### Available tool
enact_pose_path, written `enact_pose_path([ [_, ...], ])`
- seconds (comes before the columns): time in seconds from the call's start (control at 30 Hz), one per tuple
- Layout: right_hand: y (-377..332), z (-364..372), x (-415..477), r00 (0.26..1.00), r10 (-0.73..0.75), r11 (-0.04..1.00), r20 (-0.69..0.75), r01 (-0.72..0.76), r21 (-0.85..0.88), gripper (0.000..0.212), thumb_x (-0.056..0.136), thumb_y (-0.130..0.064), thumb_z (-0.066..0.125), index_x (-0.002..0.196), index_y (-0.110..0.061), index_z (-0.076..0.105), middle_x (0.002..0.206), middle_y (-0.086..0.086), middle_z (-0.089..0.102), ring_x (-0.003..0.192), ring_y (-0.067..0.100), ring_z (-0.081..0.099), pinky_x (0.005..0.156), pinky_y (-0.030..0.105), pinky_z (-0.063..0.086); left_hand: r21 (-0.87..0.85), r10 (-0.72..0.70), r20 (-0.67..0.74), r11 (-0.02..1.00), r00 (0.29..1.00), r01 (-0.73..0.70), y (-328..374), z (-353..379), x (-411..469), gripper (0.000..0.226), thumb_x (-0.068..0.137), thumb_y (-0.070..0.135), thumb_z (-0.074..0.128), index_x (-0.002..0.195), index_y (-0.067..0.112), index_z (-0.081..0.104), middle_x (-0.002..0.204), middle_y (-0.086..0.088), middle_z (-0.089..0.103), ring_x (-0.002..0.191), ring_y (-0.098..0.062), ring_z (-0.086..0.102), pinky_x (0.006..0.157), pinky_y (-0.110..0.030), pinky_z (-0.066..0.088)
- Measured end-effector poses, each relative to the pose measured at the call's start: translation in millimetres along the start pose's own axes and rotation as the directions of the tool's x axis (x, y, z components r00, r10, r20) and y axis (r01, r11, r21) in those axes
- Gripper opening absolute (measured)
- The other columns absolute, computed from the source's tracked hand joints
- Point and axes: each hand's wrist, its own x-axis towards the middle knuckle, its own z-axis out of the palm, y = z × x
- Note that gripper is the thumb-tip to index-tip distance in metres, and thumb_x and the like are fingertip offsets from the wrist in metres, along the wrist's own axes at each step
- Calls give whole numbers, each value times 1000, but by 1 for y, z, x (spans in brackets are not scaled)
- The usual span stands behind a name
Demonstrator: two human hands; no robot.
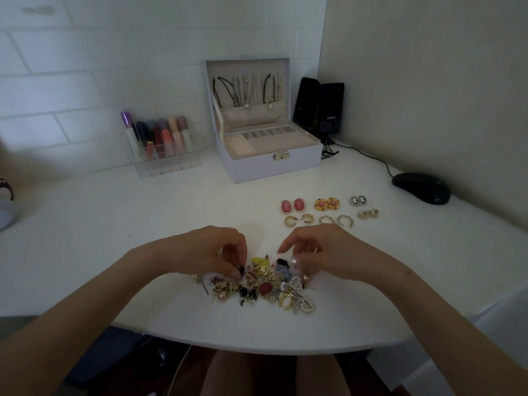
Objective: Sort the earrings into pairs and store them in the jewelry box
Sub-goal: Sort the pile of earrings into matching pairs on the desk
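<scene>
As the left hand (210, 252) pinches a dark earring (241, 269), the right hand (323, 254) (fingers curled) shows no clear hold.

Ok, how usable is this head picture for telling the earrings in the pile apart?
Head view: dim, flat light, no glare; the pile of earrings is soft, so small pieces merge; where left hand and right hand reach in, grips are unreadable; the sorted pairs read clearer; the wide-angle lens bows the table edge.

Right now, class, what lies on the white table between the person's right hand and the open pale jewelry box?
Head view: two sorted pairs, pink oval earrings and chunky gold hoops, then bare white tabletop.
</scene>
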Motion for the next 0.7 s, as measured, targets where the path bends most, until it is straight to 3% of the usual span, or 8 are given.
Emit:
enact_pose_path([
  [0.2, -7, 8, 8, 999, -26, 989, -29, 21, -146, 14, 81, -8, 67, 90, -19, 69, 78, -2, 60, 64, 4, 51, 59, 15, 44, 66, -15, -30, 998, 999, 17, 1, -1, -1, 17, 80, 24, 70, 79, 30, 54, 83, 13, 55, 71, 4, 49, 66, -10, 40],
  [0.3, -7, 8, 7, 999, -14, 997, -47, 11, -72, 10, 77, -10, 70, 81, -18, 64, 78, -7, 63, 65, 2, 57, 59, 16, 47, 20, -1, -84, 1000, 996, 3, -1, -3, -2, 13, 80, 20, 70, 80, 25, 58, 81, 10, 63, 75, -2, 59, 70, -22, 48],
  [0.43, -6, 4, 6, 990, 8, 994, -144, 8, 113, 18, 75, 0, 70, 70, -14, 59, 76, 1, 68, 65, 6, 63, 61, 21, 53, -85, 40, -199, 995, 979, -58, 1, -7, -2, 16, 78, 16, 72, 80, 23, 57, 73, 15, 63, 68, -1, 58, 63, -14, 44],
  [0.57, -11, -2, 4, 987, -25, 969, -158, 63, 241, 21, 80, 3, 66, 85, -17, 63, 79, 8, 69, 65, 12, 66, 56, 21, 53, -188, 69, -205, 976, 976, -108, 5, -8, 1, 23, 82, 11, 68, 100, 24, 64, 74, 8, 61, 70, -5, 59, 68, -17, 49],
  [0.7, -12, -6, 1, 986, -70, 966, -151, 104, 237, 25, 82, 3, 63, 91, -18, 72, 70, -3, 67, 62, 8, 63, 58, 18, 51, -188, 78, -199, 975, 977, -116, 8, -5, 5, 17, 84, 13, 65, 95, 26, 68, 81, -4, 64, 75, -9, 62, 73, -18, 50],
])
